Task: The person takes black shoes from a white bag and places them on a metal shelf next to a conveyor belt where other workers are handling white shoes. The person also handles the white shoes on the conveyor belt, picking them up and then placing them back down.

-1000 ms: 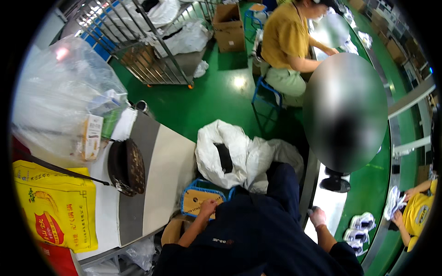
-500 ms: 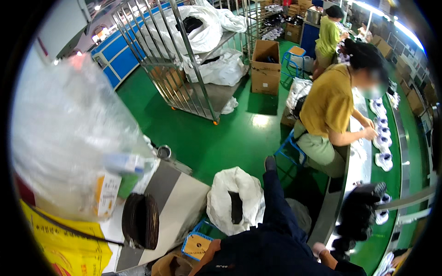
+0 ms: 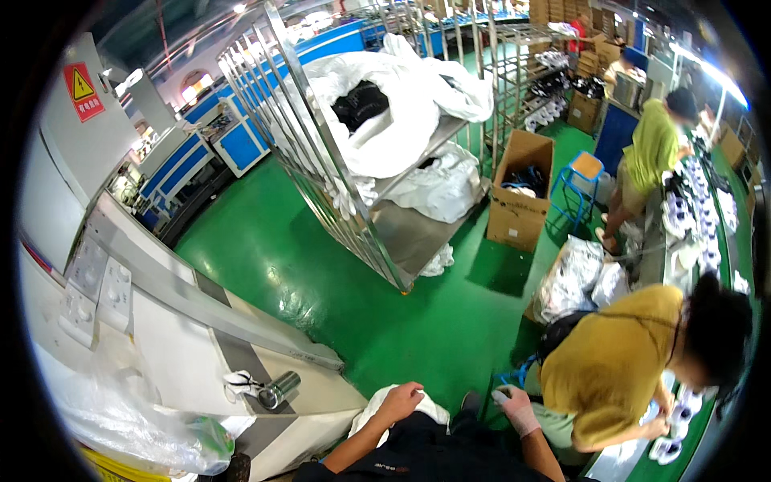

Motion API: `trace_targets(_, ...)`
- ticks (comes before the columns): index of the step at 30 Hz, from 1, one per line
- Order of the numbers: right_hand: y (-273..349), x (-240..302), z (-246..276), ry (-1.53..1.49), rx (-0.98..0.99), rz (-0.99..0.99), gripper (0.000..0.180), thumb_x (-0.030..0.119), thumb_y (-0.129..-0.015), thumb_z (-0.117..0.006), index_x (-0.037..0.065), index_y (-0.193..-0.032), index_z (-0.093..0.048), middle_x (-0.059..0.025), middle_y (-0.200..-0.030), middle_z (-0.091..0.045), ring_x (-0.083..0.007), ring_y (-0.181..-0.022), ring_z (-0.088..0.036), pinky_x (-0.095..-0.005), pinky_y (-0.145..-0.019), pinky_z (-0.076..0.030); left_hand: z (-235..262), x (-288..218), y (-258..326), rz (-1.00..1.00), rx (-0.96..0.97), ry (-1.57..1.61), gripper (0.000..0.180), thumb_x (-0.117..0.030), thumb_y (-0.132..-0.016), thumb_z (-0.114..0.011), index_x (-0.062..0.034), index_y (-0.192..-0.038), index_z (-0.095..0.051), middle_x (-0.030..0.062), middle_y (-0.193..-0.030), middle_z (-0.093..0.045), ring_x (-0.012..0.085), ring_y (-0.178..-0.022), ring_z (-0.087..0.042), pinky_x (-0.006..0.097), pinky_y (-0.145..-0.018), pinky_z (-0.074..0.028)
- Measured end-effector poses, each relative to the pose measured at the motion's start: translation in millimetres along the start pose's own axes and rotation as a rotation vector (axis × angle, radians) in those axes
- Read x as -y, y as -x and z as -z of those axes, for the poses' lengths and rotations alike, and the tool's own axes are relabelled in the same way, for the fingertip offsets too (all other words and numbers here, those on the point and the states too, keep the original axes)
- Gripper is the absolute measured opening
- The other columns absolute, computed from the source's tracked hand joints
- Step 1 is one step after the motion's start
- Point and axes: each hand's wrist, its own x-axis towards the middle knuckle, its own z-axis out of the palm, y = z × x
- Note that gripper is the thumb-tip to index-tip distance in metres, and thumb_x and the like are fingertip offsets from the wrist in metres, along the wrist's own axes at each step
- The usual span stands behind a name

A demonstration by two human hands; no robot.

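The fingers of the left hand are curled onto the top of a crumpled white plastic bag just beneath them; a firm hold cannot be told. The right hand, in a pale glove, is held loosely open, touching nothing, near a blue stool frame. The step in hand is judged to be taking up the bag; a surer closing on its edge is called for next. Further left, a steel cylinder lies on the grey surface. Against the earlier frame, the view is tilted up, and the dark round object is no longer seen.
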Motion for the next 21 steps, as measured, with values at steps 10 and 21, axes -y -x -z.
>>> trace_targets(10, -224.4, 332.8, 27.2, -0.043, 0.216, 0.519, 0.035, 0.019, -0.095, -0.069, -0.007, -0.118, -0.067, -0.0127, -0.110, -0.074, -0.0191, -0.100, -0.069, -0.0330, -0.091, -0.054, 120.7, -124.7, -193.3, -0.132, -0.291, 0.155, 0.027, -0.015, -0.095, -0.068, 0.0002, -0.117, -0.068, 0.0181, -0.106, -0.071, 0.0305, -0.094, -0.071, 0.038, -0.082, -0.056)
trace_targets(21, -519.4, 727.8, -21.6, 0.446, -0.061, 1.309, 0.041, 0.021, -0.089, -0.074, 0.001, -0.124, -0.066, -0.0231, -0.118, -0.070, -0.0386, -0.113, -0.066, -0.0424, -0.098, -0.052, 323.0, -223.7, -440.3, -0.400, -0.768, 0.177, 0.021, -0.004, -0.091, -0.068, 0.0000, -0.112, -0.069, 0.0147, -0.103, -0.070, 0.0264, -0.086, -0.071, 0.035, -0.077, -0.056)
